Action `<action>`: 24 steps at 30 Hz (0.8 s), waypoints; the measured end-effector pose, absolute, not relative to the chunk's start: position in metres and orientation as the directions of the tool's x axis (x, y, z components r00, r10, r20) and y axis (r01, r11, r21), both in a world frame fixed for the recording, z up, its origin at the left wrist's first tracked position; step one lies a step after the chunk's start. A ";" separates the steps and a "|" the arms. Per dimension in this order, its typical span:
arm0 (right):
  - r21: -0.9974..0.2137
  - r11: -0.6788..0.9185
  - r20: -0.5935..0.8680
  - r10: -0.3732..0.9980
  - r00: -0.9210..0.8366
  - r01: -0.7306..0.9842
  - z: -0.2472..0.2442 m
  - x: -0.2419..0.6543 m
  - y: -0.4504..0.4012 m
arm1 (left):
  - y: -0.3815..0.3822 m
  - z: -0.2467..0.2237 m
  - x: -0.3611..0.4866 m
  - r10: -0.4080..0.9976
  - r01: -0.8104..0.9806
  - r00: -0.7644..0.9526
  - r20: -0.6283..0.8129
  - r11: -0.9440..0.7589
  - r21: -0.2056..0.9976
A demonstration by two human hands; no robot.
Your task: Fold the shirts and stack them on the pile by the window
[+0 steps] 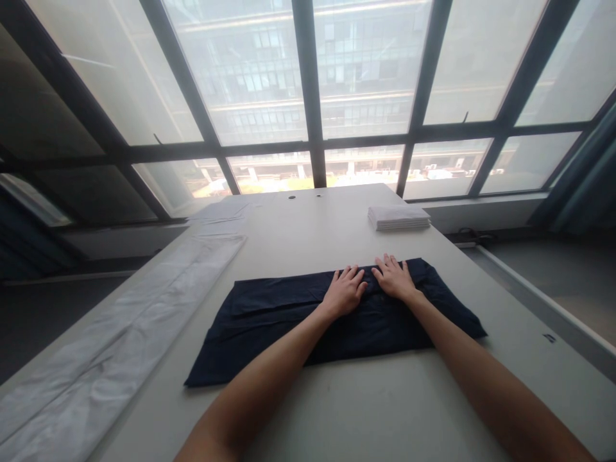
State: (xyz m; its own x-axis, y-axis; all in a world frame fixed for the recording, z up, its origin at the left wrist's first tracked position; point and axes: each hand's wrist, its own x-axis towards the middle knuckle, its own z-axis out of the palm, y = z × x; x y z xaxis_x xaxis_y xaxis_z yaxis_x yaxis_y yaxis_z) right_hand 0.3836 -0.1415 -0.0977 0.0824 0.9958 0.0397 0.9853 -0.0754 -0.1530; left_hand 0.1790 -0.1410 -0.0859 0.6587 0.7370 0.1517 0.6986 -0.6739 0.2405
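A dark navy cloth garment (274,314), folded into a long flat shape, lies across the white table in front of me. Its exact kind cannot be made out. My left hand (344,290) rests flat on it near the middle of its far edge, fingers spread. Close beside it, my right hand (393,277) also lies flat on the cloth, fingers apart and reaching toward the far edge. Neither hand grips anything. Faint creases run along the left half of the cloth, and its right end slants toward me.
Along the table's left side stretches a long white cloth (120,340), with flat white sheets (221,215) beyond it. A folded white stack (398,218) sits at the far right of the white table (366,410). Large windows (366,64) rise behind, and a curtain (582,173) hangs at right.
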 end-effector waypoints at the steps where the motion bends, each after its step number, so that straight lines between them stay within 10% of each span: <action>1: -0.151 -0.074 0.043 0.996 0.081 0.986 -0.098 0.383 -0.142 | -0.141 -0.085 0.179 0.733 0.693 0.664 0.150 -0.678 0.245; 24: -0.179 -0.083 0.059 0.994 0.095 0.980 -0.098 0.383 -0.140 | -0.145 -0.082 0.177 0.710 0.682 0.694 0.119 -0.701 0.207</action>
State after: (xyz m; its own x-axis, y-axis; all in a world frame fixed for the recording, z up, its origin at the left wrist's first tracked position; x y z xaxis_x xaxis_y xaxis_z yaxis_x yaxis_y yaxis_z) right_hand 0.3826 -0.1404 -0.0985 0.0947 0.9938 0.0589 0.9804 -0.0828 -0.1790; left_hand 0.1774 -0.1448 -0.0822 0.6941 0.7100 0.1187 0.6821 -0.7014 0.2067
